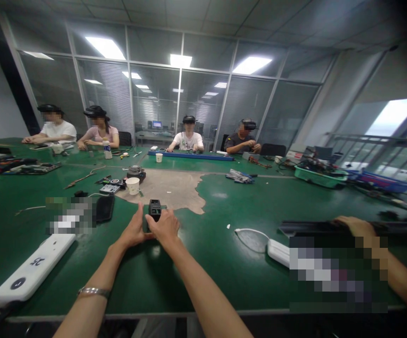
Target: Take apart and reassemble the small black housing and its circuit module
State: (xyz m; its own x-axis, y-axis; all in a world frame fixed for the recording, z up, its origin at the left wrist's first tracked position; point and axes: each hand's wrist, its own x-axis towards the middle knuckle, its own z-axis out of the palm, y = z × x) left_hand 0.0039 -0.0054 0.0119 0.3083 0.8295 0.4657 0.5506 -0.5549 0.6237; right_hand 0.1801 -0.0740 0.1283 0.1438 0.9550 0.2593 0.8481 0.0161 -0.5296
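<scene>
Pinches a small black block (155,205) between thumb and fingers of the right grip (165,230), at the near middle of a glossy green desk (221,263); cannot tell about contact underneath. Spreads the left grip (132,232) wide just beside, thumb raised and apart from the block, fingertips partly hidden. Beyond the block, a ragged beige patch (175,185) in the green, with a paper cup (133,186) and a round black device (136,172) toward its left side. Farther left, a dark phone (105,209) and a white power strip (39,267) slanting toward the near edge. Off to the right, a second strip (277,252), partly pixelated, and a co-worker's hand (356,226) over a long black rail (302,228). Deeper across, gloves (238,177), a loaded green basket (318,178), a bottle (107,149) and a long blue bar (192,156). Along the far side, four seated people (188,141) in dark headgear (96,111). Behind them, a glass partition (157,105) with blinds (113,98), bright lights (105,48) showing in the panes, and a lit monitor (157,124) beyond. Overhead, a panelled ceiling (175,16); at far right, a bright window (397,123).
</scene>
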